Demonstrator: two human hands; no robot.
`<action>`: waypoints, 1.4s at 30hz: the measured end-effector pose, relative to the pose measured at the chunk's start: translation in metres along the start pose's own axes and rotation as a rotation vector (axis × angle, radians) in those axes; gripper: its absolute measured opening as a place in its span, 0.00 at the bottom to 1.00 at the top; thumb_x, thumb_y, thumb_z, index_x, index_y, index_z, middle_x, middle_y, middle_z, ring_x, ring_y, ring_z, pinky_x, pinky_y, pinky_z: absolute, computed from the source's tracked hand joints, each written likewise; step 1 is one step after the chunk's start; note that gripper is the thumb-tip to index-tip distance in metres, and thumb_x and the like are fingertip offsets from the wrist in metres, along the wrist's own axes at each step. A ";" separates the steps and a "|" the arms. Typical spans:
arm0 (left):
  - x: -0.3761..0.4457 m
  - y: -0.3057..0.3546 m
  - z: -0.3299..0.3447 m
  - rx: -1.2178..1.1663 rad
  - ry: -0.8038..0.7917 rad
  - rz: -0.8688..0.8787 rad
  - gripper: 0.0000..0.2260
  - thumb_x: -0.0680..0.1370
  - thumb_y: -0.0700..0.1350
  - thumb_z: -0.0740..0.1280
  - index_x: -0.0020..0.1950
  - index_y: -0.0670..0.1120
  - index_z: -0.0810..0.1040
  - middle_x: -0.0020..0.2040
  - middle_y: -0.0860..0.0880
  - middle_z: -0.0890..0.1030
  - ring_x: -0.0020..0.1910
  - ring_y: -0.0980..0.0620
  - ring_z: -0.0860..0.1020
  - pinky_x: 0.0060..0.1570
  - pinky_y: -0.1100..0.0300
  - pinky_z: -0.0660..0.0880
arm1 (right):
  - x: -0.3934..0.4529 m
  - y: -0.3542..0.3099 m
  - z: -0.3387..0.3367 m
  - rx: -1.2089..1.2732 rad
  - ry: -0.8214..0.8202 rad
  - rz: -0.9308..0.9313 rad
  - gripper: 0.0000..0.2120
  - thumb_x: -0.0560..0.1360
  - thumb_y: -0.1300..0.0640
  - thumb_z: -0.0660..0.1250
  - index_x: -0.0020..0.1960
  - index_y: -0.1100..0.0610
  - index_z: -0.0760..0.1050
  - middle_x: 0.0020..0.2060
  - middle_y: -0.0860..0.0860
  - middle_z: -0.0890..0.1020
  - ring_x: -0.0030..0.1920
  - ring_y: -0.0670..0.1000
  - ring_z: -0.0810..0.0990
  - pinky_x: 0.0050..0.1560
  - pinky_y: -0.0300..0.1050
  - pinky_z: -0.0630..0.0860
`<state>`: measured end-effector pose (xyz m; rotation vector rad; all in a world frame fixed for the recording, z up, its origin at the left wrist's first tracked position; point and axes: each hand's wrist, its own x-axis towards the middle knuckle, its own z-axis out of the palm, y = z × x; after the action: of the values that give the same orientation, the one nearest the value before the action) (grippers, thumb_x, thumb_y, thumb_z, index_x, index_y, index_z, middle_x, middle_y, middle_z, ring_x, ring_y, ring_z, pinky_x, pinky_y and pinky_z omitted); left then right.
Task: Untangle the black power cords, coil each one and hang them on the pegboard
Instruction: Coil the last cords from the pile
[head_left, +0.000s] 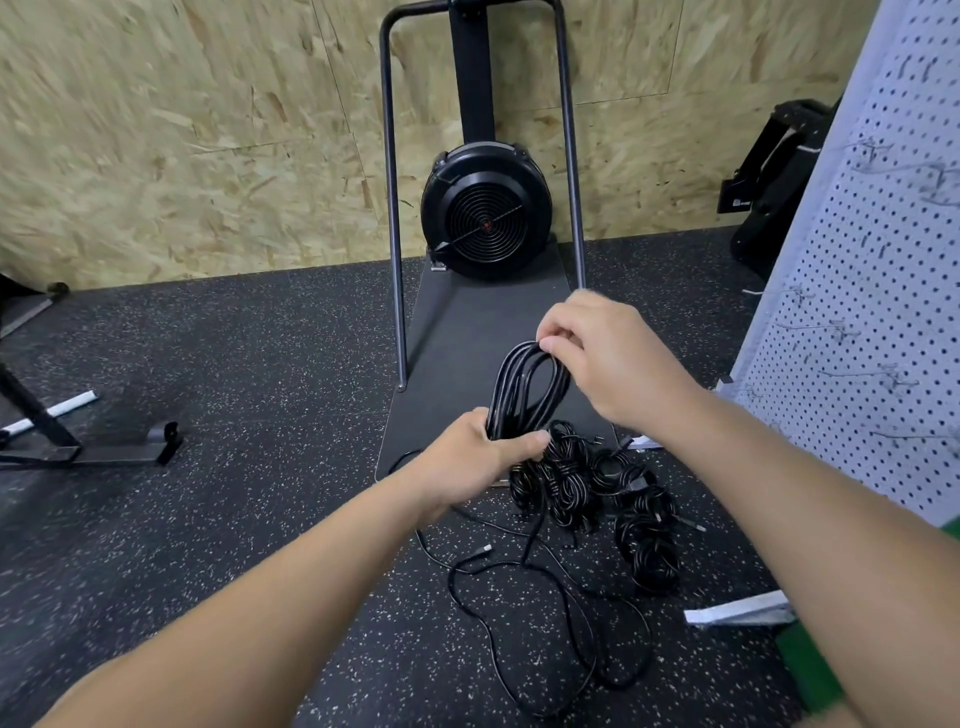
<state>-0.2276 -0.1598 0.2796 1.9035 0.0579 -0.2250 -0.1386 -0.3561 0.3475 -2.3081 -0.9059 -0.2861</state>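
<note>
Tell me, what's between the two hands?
In the head view, the coiled black cord spans between them: the left hand grips its lower end, and the right hand pinches the top of its loops.

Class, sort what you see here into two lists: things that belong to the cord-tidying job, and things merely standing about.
Belongs to the job:
- looped black cord, gripped by the left hand and pinched by the right hand
- tangled black cord pile on the floor
- white perforated pegboard

Merely standing about:
- black round fan machine
- black metal floor stand
</note>
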 end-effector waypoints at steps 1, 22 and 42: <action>0.000 0.000 -0.001 0.019 -0.007 0.002 0.13 0.84 0.55 0.73 0.56 0.46 0.87 0.55 0.47 0.89 0.53 0.49 0.87 0.60 0.52 0.81 | 0.000 -0.001 0.001 -0.022 0.005 -0.012 0.06 0.87 0.53 0.67 0.52 0.49 0.80 0.54 0.43 0.77 0.48 0.49 0.78 0.53 0.55 0.77; 0.011 0.007 -0.010 -0.314 0.292 0.061 0.18 0.87 0.56 0.68 0.41 0.53 0.68 0.34 0.52 0.62 0.31 0.51 0.63 0.41 0.52 0.73 | -0.016 0.001 0.048 0.512 -0.403 0.454 0.15 0.81 0.68 0.65 0.62 0.54 0.83 0.51 0.48 0.91 0.53 0.45 0.89 0.68 0.55 0.82; 0.017 0.006 -0.055 -0.244 0.589 0.085 0.19 0.83 0.59 0.69 0.44 0.46 0.69 0.33 0.50 0.62 0.31 0.49 0.60 0.39 0.51 0.62 | -0.020 -0.016 0.087 -0.117 -0.272 0.310 0.16 0.83 0.40 0.70 0.43 0.48 0.81 0.39 0.45 0.84 0.43 0.54 0.83 0.47 0.51 0.81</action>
<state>-0.2026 -0.1112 0.2997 1.6673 0.3814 0.3902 -0.1672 -0.3026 0.2792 -2.5954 -0.6544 0.1134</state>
